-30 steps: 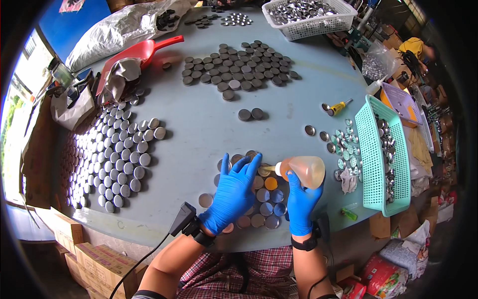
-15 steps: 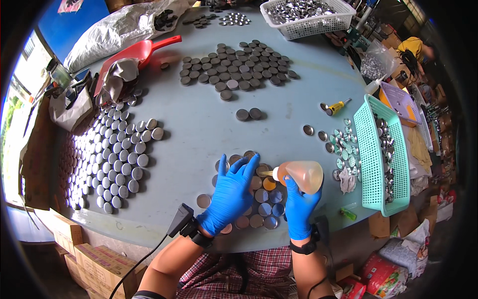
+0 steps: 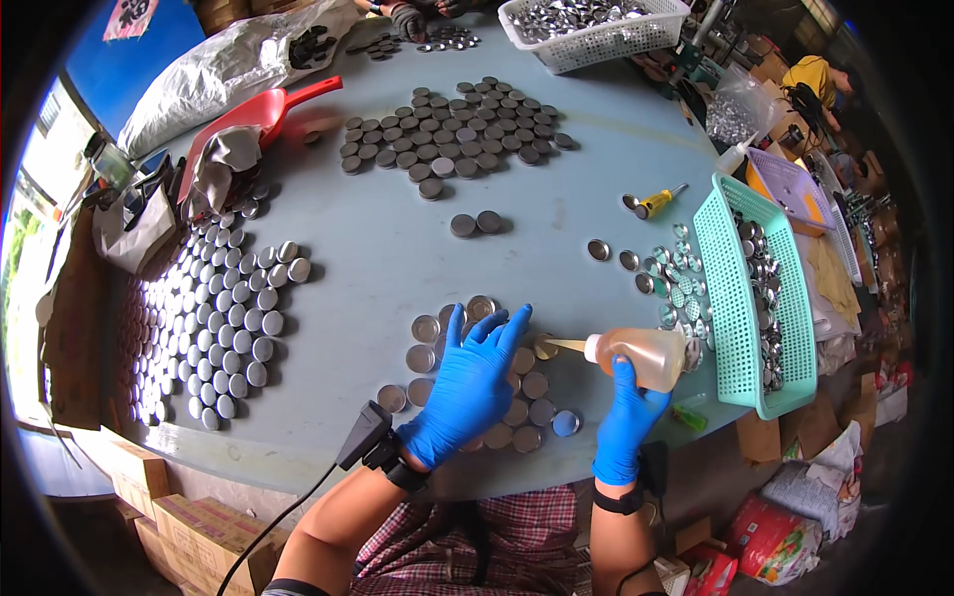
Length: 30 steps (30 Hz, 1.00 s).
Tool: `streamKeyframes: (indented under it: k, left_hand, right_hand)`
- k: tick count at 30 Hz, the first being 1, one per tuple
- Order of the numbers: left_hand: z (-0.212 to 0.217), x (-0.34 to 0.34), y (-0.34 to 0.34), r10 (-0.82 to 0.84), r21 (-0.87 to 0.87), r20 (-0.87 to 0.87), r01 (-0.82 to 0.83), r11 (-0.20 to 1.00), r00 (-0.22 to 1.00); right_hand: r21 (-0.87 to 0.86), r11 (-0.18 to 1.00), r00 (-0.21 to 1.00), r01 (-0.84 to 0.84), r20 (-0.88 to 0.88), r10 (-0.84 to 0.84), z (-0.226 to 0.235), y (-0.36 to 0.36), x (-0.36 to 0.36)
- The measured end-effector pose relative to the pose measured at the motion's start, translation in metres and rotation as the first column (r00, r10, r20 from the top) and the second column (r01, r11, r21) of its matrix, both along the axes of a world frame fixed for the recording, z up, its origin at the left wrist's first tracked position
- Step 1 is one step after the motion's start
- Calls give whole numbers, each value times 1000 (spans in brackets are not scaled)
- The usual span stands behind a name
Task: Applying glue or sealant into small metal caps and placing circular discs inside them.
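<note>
Resting flat: the left hand (image 3: pixel 475 382), in a blue glove, lies spread with fingers open on a cluster of round metal caps (image 3: pixel 517 407) at the near edge of the surface (image 3: pixel 397 258); it grips nothing.
Right hand: the right hand (image 3: pixel 626 417), also blue-gloved, is closed around a squeeze bottle (image 3: pixel 641 356) of amber liquid.
Bottle: it lies nearly level, just right of the left hand, its pale nozzle (image 3: pixel 564 345) pointing left toward the caps beside the left fingertips.
Caps under the hands: shallow open discs, some showing a yellowish inside, packed touching one another.
Left side: a large block of silver caps (image 3: pixel 214 318) set in rows.
Far middle: a spread of darker caps (image 3: pixel 452 134), with two loose ones (image 3: pixel 475 224) nearer.
Right side: a green plastic basket (image 3: pixel 730 308) holding shiny parts, with small round pieces (image 3: pixel 671 283) just left of it and a yellow-handled tool (image 3: pixel 656 204) beyond.
Far edge: a white basket (image 3: pixel 596 45) of metal parts, a red scoop (image 3: pixel 263 109) and a grey sack (image 3: pixel 229 70).
Left wrist: a black device (image 3: pixel 366 437) with a cable is strapped on.
</note>
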<state>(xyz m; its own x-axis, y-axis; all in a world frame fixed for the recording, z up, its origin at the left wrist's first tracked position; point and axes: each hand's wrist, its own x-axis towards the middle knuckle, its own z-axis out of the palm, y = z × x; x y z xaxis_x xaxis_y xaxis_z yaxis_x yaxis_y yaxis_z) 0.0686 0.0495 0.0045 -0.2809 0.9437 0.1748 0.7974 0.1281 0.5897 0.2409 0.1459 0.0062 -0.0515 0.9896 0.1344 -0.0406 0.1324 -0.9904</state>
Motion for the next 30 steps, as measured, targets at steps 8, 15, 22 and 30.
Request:
streamKeyframes:
  k: [8,15,22,30]
  left_hand:
    - [-7,12,10,-37,0,2,37,999,999]
    - [-5,12,9,-44,-32,-31,43,999,999]
    - [-9,12,8,-47,-10,-33,47,999,998]
    - [-9,11,7,-44,-3,-55,44,999,998]
  right_hand:
    - [32,999,1000,-21,11,20,-5,4,-4]
    - [129,992,986,-15,169,-7,-3,-6,11]
    - [171,984,985,-58,170,28,-5,2,-8]
    - [140,990,991,-2,135,-17,0,1,6]
